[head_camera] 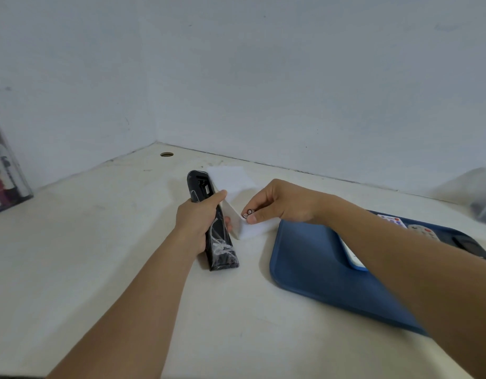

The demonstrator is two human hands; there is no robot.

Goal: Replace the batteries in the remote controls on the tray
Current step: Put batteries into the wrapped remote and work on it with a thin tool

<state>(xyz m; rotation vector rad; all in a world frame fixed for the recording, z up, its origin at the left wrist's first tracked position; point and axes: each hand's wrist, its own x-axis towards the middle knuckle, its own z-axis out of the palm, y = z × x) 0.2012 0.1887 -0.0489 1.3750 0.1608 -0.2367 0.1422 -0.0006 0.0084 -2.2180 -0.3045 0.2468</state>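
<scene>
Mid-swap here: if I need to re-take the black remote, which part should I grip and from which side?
Grip the black remote around its middle, from its left side, as the left hand does now. It is long, narrow and tilted, far end raised. A mid-body grip leaves the open battery bay at the far end clear for the right hand, which holds the batteries.

Black plastic-wrapped remote (218, 236) tilted, compartment open; blue tray (313, 258) beside.
</scene>
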